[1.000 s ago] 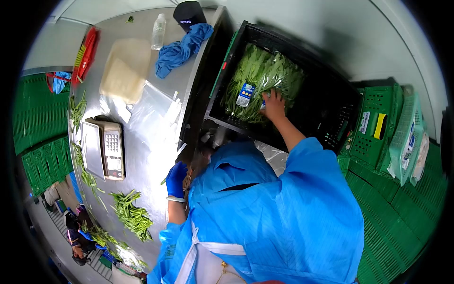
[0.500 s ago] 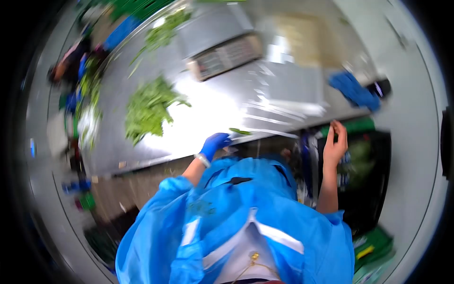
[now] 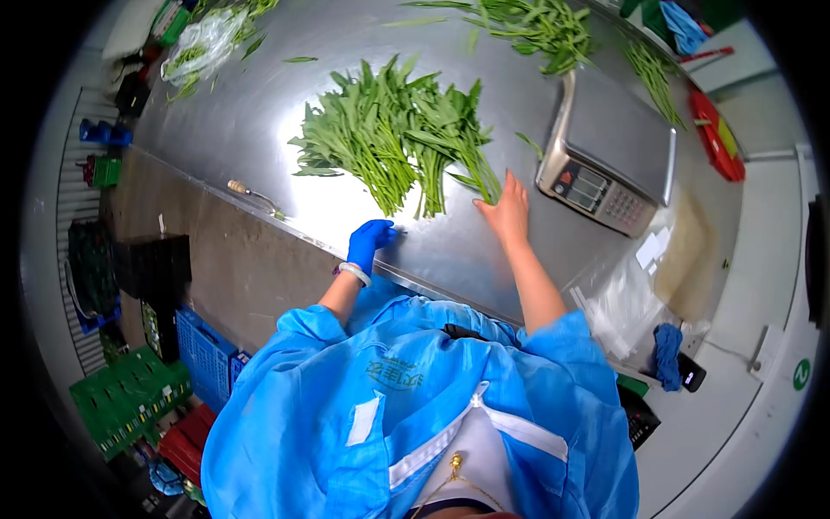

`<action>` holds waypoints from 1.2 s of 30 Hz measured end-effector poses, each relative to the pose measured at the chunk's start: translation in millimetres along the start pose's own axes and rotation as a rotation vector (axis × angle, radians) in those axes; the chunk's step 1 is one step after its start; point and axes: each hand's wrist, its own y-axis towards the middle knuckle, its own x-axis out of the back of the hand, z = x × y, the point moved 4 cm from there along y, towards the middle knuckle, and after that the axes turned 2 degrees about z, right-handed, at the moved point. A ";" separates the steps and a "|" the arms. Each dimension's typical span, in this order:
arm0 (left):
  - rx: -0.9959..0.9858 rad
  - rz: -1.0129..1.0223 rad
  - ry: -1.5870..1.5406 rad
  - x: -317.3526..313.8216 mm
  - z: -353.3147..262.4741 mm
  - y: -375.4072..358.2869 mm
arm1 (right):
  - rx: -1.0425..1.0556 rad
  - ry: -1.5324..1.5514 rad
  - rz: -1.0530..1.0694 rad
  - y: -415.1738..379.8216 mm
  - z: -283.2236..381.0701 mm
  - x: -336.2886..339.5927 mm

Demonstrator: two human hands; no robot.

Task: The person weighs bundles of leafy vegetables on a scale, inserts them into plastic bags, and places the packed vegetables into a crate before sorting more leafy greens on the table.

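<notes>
Leafy green vegetables [image 3: 372, 138] lie in a pile on the steel table, their cut stems pointing toward me. My right hand [image 3: 508, 212], bare, is at the stem ends of the pile's right-hand bunch [image 3: 462, 130]. Its thumb and fingers are spread on either side of those stems, not closed round them. My left hand [image 3: 370, 242] wears a blue glove and hovers by the table's near edge, below the stems. Its fingers are curled together; whatever may be in them is too small or hidden to make out.
A weighing scale [image 3: 609, 147] stands right of the pile. More greens [image 3: 540, 35] lie at the back, and a plastic bag of greens [image 3: 207, 43] at the far left. A small wooden-handled tool [image 3: 251, 195] rests near the front edge. Clear plastic bags [image 3: 622, 303] and a blue cloth [image 3: 667, 355] are at right.
My view has turned to the right-hand bins less and the pile sits nearer centre. My right hand has moved from beside the table over to the stems. The green piece by my left hand no longer shows.
</notes>
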 end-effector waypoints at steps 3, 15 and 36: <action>0.045 -0.018 -0.066 31.1 3.9 14.3 | 0.002 0.039 0.205 37.9 -6.0 -33.9; 0.044 0.265 -0.008 -38.7 -6.8 41.1 | -0.352 0.913 -0.027 70.8 56.8 -6.7; -0.194 -0.191 -0.205 5.5 -51.8 40.5 | -0.227 1.208 0.440 131.3 131.8 8.0</action>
